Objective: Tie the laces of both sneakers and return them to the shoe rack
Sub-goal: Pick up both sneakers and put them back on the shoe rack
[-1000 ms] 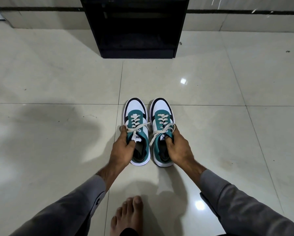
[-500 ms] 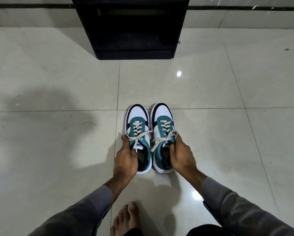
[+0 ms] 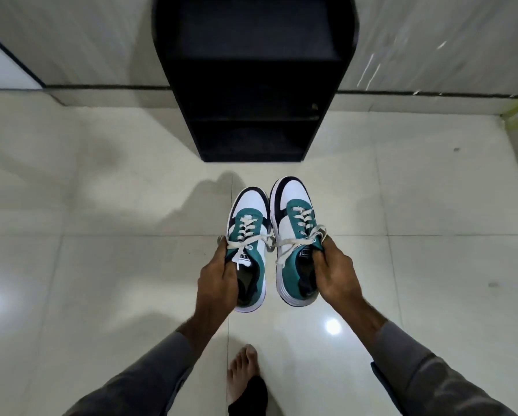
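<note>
Two white, teal and dark-navy sneakers with cream laces tied in bows hang side by side above the floor. My left hand [image 3: 217, 280] grips the left sneaker [image 3: 248, 217] at its collar, fingers inside the opening. My right hand [image 3: 337, 279] holds the right sneaker [image 3: 293, 211] the same way, slightly higher. Both toes point toward the black shoe rack [image 3: 253, 85], which stands against the wall straight ahead; the shelves I can see hold nothing.
Glossy pale floor tiles [image 3: 101, 265] spread on all sides, with light reflections. My bare foot [image 3: 242, 373] stands below the shoes. A white wall [image 3: 86, 40] with a dark skirting line runs behind the rack.
Both sneakers have left the floor and risen in my hands. The view has tilted up, showing more of the rack and wall.
</note>
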